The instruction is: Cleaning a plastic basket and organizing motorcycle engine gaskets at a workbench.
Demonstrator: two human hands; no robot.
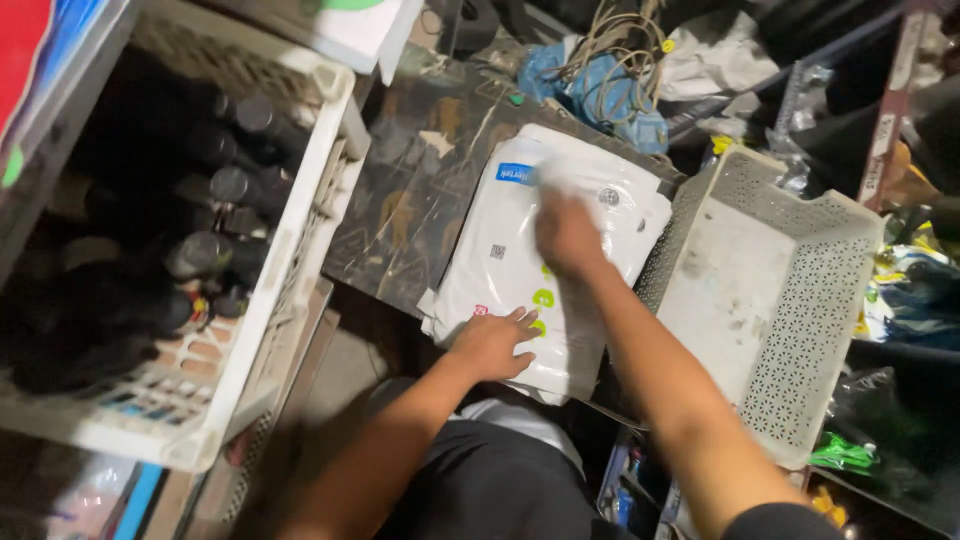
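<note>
A stack of white plastic packets (510, 255) with small coloured prints lies on a dark patterned board (420, 190) in front of me. My left hand (492, 343) rests flat on the stack's near edge, fingers spread. My right hand (567, 235) presses on the middle of the top packet, blurred by motion, with its fingers curled down onto the plastic. Neither hand lifts a packet off the stack.
A white perforated basket (800, 330) stands tilted at the right. At the left a white crate (300, 230) holds several dark bottles. Behind the board lie a blue bag with coiled cord (610, 90) and mixed clutter. My knees are below the board.
</note>
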